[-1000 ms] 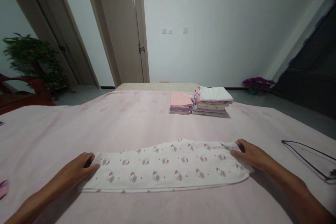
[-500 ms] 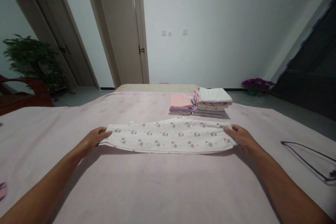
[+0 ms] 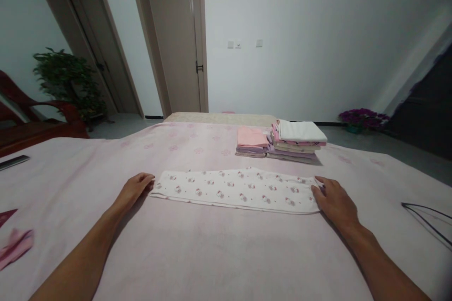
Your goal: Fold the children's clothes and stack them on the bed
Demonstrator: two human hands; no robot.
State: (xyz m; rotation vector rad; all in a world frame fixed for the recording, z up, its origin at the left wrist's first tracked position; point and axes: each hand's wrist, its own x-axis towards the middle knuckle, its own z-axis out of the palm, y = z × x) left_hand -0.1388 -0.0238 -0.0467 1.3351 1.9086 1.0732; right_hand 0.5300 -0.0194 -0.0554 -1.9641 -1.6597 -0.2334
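Observation:
White pants (image 3: 229, 190) with a small red-and-grey cartoon print lie folded lengthwise into a long strip across the bed in front of me. At the narrow left end, my left hand (image 3: 136, 191) pinches the edge, its fingers curled and partly hidden. My right hand (image 3: 335, 200) grips the wider right end, thumb over the cloth and fingers along the far corner. Beyond the strip stand folded clothes: a shorter pile topped with salmon pink (image 3: 252, 137) and, beside it on the right, a taller pile topped with white (image 3: 300, 130).
A pale pink sheet (image 3: 219, 249) covers the bed. On the left lie a pink cloth (image 3: 16, 247) and a dark flat object (image 3: 14, 162). A thin black looped strap (image 3: 427, 218) lies at the right. A wooden chair (image 3: 45, 113) stands beyond the bed's left side.
The pants, held stretched between both hands before, have come down to rest flat on the sheet. My view has turned slightly left.

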